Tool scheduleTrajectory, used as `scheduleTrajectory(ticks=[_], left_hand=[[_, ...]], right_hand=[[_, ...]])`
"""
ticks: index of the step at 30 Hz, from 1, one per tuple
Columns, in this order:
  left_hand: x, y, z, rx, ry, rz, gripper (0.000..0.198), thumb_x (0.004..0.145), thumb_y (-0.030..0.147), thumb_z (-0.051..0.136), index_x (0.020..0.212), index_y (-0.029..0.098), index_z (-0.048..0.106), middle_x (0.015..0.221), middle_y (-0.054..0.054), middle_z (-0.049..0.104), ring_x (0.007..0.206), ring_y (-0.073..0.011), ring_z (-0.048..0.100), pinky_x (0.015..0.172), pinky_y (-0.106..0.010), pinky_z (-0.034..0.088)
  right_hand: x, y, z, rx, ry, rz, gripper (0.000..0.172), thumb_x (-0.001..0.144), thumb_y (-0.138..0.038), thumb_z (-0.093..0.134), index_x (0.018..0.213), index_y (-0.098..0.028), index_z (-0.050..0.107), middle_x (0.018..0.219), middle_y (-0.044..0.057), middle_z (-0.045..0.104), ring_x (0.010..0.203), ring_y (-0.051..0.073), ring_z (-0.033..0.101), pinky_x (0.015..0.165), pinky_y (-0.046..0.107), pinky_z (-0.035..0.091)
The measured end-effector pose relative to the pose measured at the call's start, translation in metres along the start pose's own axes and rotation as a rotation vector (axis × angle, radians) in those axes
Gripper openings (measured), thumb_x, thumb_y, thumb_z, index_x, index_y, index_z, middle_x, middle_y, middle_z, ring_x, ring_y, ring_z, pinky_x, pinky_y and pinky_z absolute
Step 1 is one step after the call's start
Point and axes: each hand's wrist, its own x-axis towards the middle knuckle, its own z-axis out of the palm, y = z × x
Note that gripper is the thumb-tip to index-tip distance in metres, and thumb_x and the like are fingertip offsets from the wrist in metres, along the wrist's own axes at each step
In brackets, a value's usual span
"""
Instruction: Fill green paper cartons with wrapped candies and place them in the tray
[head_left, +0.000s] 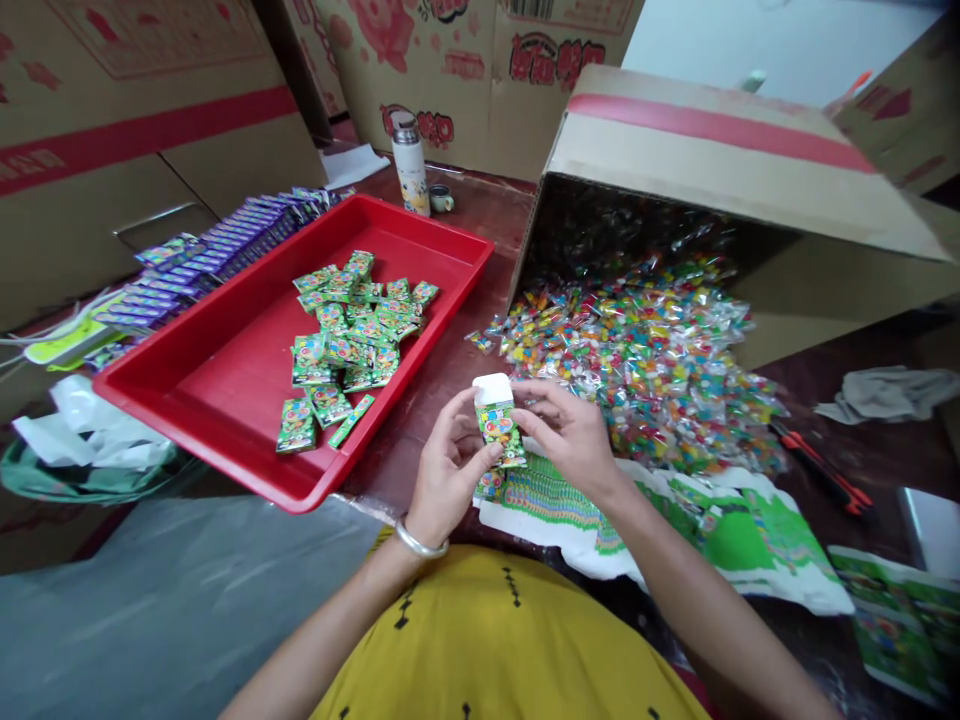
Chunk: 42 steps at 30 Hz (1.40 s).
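Between my hands, in front of my body, is a small green printed candy box [498, 425] with its white top flap raised. My left hand [448, 465] grips its left side, thumb across the front. On the other side, my right hand [566, 430] pinches the box near its upper right edge. Flat green cartons [547, 500] lie in an overlapping row just below my hands. A heap of clear candy packets [637, 360] filled with colourful sweets spills toward my right hand. To the left, filled green boxes [352, 330] lie piled in a red tray [225, 440].
A large cardboard box [705, 130] lies open on its side behind the packets. Red-handled scissors or pliers [825, 470] and a grey cloth [885, 392] lie at right. A thermos [409, 165] and cup [441, 198] stand behind the tray. Purple packs [232, 245] line its left side.
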Motion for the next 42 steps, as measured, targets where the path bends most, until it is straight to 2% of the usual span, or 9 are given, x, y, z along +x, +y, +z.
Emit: scheduleTrajectory(ticks=[7, 10, 13, 16, 19, 22, 27, 31, 42], left_hand=[[0.002, 0.0, -0.006, 0.021, -0.118, -0.083, 0.044, 0.083, 0.027, 0.07, 0.125, 0.022, 0.056, 0.113, -0.007, 0.066, 0.094, -0.0196, 0.066, 0.083, -0.029, 0.053], [0.005, 0.002, -0.009, 0.062, -0.142, -0.097, 0.039, 0.082, 0.028, 0.07, 0.119, 0.02, 0.061, 0.109, -0.007, 0.068, 0.092, -0.0203, 0.066, 0.083, -0.03, 0.053], [0.006, 0.003, -0.01, 0.095, -0.151, -0.105, 0.035, 0.083, 0.029, 0.069, 0.116, 0.019, 0.064, 0.11, -0.008, 0.067, 0.091, -0.0196, 0.065, 0.081, -0.029, 0.052], [0.008, 0.004, -0.009, 0.04, -0.119, -0.076, 0.037, 0.081, 0.026, 0.071, 0.116, 0.02, 0.06, 0.113, -0.007, 0.065, 0.097, -0.0198, 0.064, 0.083, -0.028, 0.052], [0.009, 0.003, -0.007, -0.046, -0.055, -0.064, 0.041, 0.075, 0.022, 0.076, 0.109, 0.021, 0.054, 0.109, -0.005, 0.063, 0.096, -0.0182, 0.064, 0.079, -0.026, 0.052], [0.009, 0.0, -0.007, -0.026, -0.04, -0.081, 0.042, 0.073, 0.022, 0.077, 0.105, 0.021, 0.05, 0.101, -0.003, 0.06, 0.088, -0.0155, 0.063, 0.073, -0.024, 0.052], [0.003, 0.001, -0.009, 0.097, -0.048, -0.023, 0.036, 0.08, 0.018, 0.07, 0.111, 0.023, 0.052, 0.104, -0.003, 0.06, 0.097, -0.0167, 0.063, 0.083, -0.028, 0.054], [0.0, 0.006, -0.009, 0.109, -0.096, -0.038, 0.036, 0.082, 0.019, 0.067, 0.116, 0.022, 0.055, 0.108, -0.007, 0.063, 0.102, -0.0202, 0.064, 0.089, -0.033, 0.054], [0.002, 0.006, -0.013, 0.152, -0.145, -0.075, 0.044, 0.085, 0.023, 0.066, 0.129, 0.023, 0.059, 0.125, -0.009, 0.065, 0.102, -0.0225, 0.067, 0.089, -0.034, 0.055]], right_hand=[[-0.014, 0.011, 0.011, -0.023, 0.05, -0.06, 0.03, 0.091, -0.029, 0.06, 0.121, -0.025, 0.06, 0.097, 0.004, 0.07, 0.078, 0.017, 0.069, 0.068, 0.029, 0.056], [-0.012, 0.011, 0.008, -0.112, 0.05, -0.059, 0.014, 0.092, -0.031, 0.059, 0.101, -0.023, 0.066, 0.081, 0.002, 0.067, 0.066, 0.015, 0.063, 0.061, 0.028, 0.051], [-0.011, 0.01, 0.008, -0.137, 0.064, -0.105, 0.014, 0.092, -0.029, 0.059, 0.083, -0.022, 0.066, 0.087, 0.004, 0.066, 0.077, 0.017, 0.064, 0.068, 0.03, 0.051], [-0.01, 0.011, 0.011, -0.046, 0.127, -0.123, 0.005, 0.09, -0.027, 0.061, 0.09, -0.023, 0.064, 0.102, 0.006, 0.065, 0.096, 0.021, 0.064, 0.08, 0.033, 0.052], [-0.008, 0.011, 0.014, 0.073, 0.152, -0.057, 0.016, 0.086, -0.031, 0.067, 0.098, -0.024, 0.06, 0.098, 0.005, 0.066, 0.091, 0.02, 0.065, 0.082, 0.034, 0.053], [-0.003, 0.008, 0.013, 0.141, 0.034, 0.008, 0.019, 0.082, -0.036, 0.072, 0.081, -0.022, 0.06, 0.088, 0.003, 0.065, 0.082, 0.018, 0.063, 0.075, 0.031, 0.052], [0.006, 0.007, 0.003, 0.219, -0.082, 0.204, 0.024, 0.074, -0.036, 0.079, 0.083, -0.019, 0.065, 0.081, 0.002, 0.067, 0.074, 0.016, 0.062, 0.067, 0.028, 0.05], [0.012, 0.007, -0.004, 0.234, -0.124, 0.252, 0.023, 0.077, -0.039, 0.075, 0.072, -0.018, 0.066, 0.072, 0.001, 0.066, 0.069, 0.015, 0.061, 0.066, 0.029, 0.051], [0.003, 0.003, -0.004, 0.077, -0.052, 0.063, 0.018, 0.085, -0.031, 0.068, 0.071, -0.02, 0.069, 0.085, 0.004, 0.072, 0.081, 0.018, 0.066, 0.077, 0.034, 0.052]])
